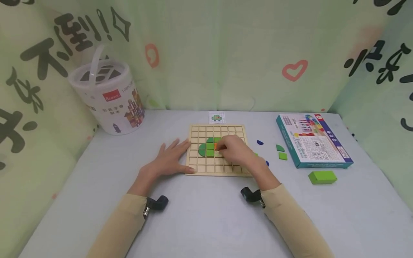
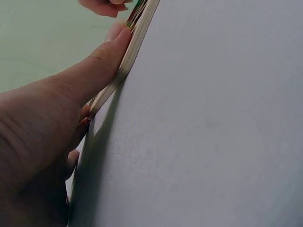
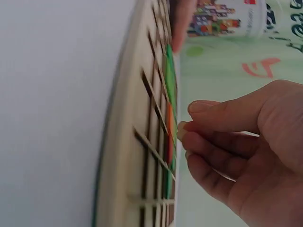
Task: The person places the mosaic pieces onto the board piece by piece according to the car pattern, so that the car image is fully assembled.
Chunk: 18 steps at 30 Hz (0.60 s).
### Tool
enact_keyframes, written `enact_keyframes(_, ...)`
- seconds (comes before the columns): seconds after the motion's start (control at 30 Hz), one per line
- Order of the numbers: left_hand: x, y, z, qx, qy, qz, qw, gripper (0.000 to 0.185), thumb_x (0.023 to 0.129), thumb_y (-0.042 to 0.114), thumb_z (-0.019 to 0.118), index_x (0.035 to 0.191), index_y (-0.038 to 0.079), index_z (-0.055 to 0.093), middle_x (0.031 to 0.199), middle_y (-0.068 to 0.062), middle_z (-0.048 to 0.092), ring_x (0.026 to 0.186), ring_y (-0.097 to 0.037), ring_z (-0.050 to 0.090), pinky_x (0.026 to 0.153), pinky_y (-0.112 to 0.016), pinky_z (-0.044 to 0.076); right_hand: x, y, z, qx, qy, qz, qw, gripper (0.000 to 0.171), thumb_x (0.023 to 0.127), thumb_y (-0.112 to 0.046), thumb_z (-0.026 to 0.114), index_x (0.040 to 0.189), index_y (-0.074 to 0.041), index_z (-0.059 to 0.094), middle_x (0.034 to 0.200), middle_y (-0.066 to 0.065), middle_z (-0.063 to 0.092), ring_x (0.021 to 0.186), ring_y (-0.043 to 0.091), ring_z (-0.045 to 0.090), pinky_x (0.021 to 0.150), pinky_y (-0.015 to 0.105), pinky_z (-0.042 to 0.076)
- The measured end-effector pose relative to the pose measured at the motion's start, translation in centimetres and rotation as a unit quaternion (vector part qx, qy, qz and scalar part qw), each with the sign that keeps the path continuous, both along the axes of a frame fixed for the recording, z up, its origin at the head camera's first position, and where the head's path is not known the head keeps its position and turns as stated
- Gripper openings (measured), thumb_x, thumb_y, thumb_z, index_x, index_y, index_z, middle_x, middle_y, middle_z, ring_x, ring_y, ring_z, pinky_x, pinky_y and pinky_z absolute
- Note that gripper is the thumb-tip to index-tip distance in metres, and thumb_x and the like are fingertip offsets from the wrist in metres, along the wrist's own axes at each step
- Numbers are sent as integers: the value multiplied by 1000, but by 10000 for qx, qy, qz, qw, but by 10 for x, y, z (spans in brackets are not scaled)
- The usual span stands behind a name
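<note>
A wooden grid board (image 1: 200, 169) lies on the table with colored tiles set in its cells. Green square tiles (image 1: 210, 153) and dark green rounded tiles (image 1: 202, 149) sit left of center, beside an orange tile (image 1: 215, 146). My left hand (image 1: 167, 157) is spread at the board's left side, its thumb resting on the near corner and its fingertips at the left edge. Over the middle of the board, my right hand (image 1: 237, 150) has curled fingers, with the fingertips right at the orange tile. In the right wrist view, no tile shows between thumb and fingers (image 3: 208, 137).
Behind the board lies a small pattern card (image 1: 217, 117). Loose tiles lie to the right, including a blue one (image 1: 260, 142) and a green square (image 1: 283, 156). A flat box (image 1: 314, 143) and a green block (image 1: 323, 177) are farther right. A white bucket (image 1: 108, 96) stands back left.
</note>
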<state>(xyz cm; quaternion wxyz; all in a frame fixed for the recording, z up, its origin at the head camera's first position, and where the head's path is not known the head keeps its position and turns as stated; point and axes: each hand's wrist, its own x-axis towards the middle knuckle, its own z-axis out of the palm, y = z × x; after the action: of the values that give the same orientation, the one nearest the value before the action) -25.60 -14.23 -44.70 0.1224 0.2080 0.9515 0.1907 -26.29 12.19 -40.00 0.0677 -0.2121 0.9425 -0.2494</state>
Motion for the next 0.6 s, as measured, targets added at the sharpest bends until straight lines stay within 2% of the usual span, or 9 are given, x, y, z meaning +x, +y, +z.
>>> enact_keyframes(0.2,0,2,0,9,40,9,10000,112,74,71,71,160,21,20,168,4,17,157,-31,5,121,-68,-2,0,39,11,340,-303,-400,9982,26,91,-2,60,113,-2,73,107,12,72,91,24,59,82,38,54)
enact_keyframes(0.37,0,3,0,-15,21,24,10000,112,75,72,70,160,21,19,168,5,16,157,-30,5,121,-66,-2,0,72,19,827,-692,-807,9909,32,90,-2,56,120,1,68,112,18,67,92,27,56,77,36,52)
enact_keyframes(0.5,1,2,0,-28,5,35,10000,112,75,71,70,160,20,19,168,4,16,157,-31,5,121,-67,-2,0,91,20,1164,-968,-969,9837,31,87,-2,60,117,0,68,113,19,65,91,29,56,74,36,51)
enact_keyframes(0.6,1,1,1,-13,25,34,10000,111,76,69,71,160,18,20,168,3,17,157,-31,6,121,-67,-1,-2,97,15,1115,-1130,-895,9832,28,84,-4,66,111,-2,68,105,17,65,85,27,56,69,34,49)
